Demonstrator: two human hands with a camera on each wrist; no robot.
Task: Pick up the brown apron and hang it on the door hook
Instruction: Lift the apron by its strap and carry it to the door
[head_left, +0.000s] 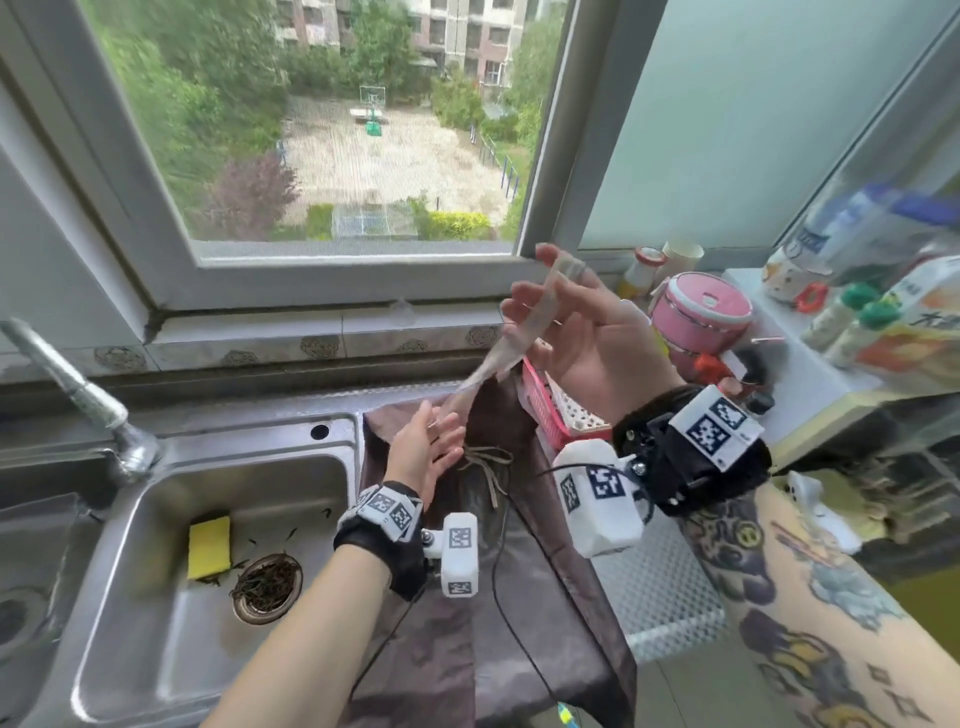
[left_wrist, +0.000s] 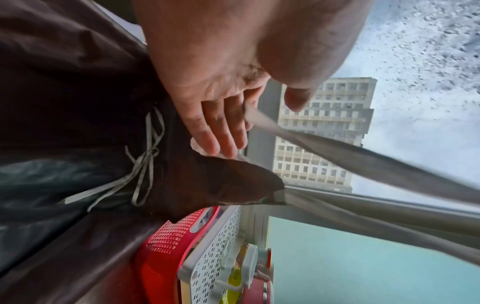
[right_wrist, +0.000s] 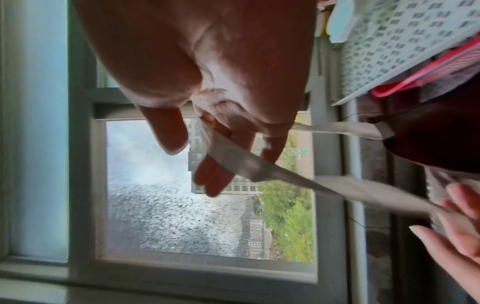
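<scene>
The brown apron (head_left: 498, 597) lies spread on the counter right of the sink, its thin waist ties (head_left: 485, 467) knotted on top. Its beige neck strap (head_left: 524, 332) is lifted off it and hangs over the relaxed fingers of my raised right hand (head_left: 540, 296). In the right wrist view the strap (right_wrist: 259, 168) crosses the fingers (right_wrist: 215, 181) and runs down to my left hand (right_wrist: 462, 236). My left hand (head_left: 436, 431) hovers over the apron's top edge, fingers straight, touching the strap's lower end (left_wrist: 363, 162). The apron's bib corner (left_wrist: 233, 185) rises with the strap. No door hook is in view.
A steel sink (head_left: 156, 519) with a faucet (head_left: 78, 395) and a yellow sponge (head_left: 209, 545) lies at the left. A red basket (head_left: 550, 410) and a pink lunch box (head_left: 701, 312) crowd the right, with bottles (head_left: 852, 322) on a shelf. The window (head_left: 337, 130) is straight ahead.
</scene>
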